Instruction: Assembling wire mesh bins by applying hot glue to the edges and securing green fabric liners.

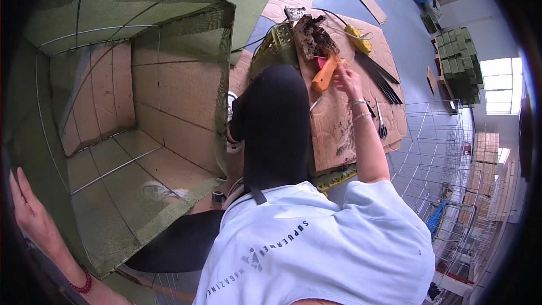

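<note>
The right hand (345, 77) reaches out toward 1 o'clock, over a sheet of quilted cardboard (339, 130) laid on a yellow-green crate (276, 48) that serves as a table. Its fingers are partly curled around the upper end of an orange tool (326, 73), which looks like a glue gun or cutter and lies tilted on the cardboard; whether the grip is already firm is hard to tell. Just beyond the tool, at 12 o'clock, sits a dark cluttered heap of small parts (312, 35), and beside it a yellow tool (359, 38) with a cable. A bundle of black strips (379, 76) lies at 2 o'clock, and a pair of scissors (381, 124) near the wrist.

The left hand (31, 214) is at 8 o'clock, open and flat, its fingers spread against the outer edge of a large wire-frame box covered in green mesh (141, 79), which lies on its side with its mouth toward the person and is lined with cardboard panels.

The step in hand appears to be fetching the orange tool while the box is steadied. Bringing the tool to the box would call for a secure grip, then a swing across the black-clad knee (276, 124) toward 9 o'clock.
</note>
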{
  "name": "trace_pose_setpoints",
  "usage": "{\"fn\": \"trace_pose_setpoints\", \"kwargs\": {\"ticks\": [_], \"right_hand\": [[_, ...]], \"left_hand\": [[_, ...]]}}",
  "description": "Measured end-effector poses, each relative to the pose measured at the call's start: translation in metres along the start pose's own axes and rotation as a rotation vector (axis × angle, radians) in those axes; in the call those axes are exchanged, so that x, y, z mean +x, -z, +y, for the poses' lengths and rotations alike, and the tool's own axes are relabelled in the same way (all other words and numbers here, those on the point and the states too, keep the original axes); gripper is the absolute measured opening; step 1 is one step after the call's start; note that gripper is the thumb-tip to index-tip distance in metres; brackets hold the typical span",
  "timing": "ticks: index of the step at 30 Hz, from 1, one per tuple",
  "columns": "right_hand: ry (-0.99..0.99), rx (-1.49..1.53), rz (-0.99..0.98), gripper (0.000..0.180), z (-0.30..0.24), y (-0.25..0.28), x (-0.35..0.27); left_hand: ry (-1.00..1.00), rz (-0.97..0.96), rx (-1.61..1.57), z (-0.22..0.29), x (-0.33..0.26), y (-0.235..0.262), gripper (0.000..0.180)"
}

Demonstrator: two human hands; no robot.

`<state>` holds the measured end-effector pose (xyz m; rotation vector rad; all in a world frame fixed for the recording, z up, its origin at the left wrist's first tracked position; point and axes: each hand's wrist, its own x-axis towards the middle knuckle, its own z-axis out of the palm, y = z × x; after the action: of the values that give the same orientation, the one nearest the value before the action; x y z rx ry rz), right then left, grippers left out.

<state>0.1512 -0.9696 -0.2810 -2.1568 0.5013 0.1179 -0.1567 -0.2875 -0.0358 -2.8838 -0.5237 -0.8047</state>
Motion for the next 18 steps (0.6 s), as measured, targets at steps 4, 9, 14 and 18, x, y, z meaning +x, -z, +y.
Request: {"fn": "trace_pose_setpoints", "kwargs": {"ticks": [4, 9, 14, 18], "right_hand": [[0.022, -0.377, 0.011, 0.049, 0.003, -0.032, 0.02], [-0.048, 0.729, -0.38, 0.031, 0.02, 0.012, 0.03], [0.374, 1.032, -0.587, 0.047, -0.035, 0.031, -0.053], [0.533, 1.286, -1.099, 0.082, -0.09, 0.029, -0.097]], "left_hand": [[0.098, -0.046, 0.016, 0.005, 0.004, -0.002, 0.035], [0.115, -0.073, 0.039, 0.0, 0.004, -0.008, 0.033], [0.174, -0.33, 0.349, 0.085, 0.011, 0.022, 0.044], [0.271, -0.702, 0.9, 0.091, 0.026, 0.025, 0.047]]}}
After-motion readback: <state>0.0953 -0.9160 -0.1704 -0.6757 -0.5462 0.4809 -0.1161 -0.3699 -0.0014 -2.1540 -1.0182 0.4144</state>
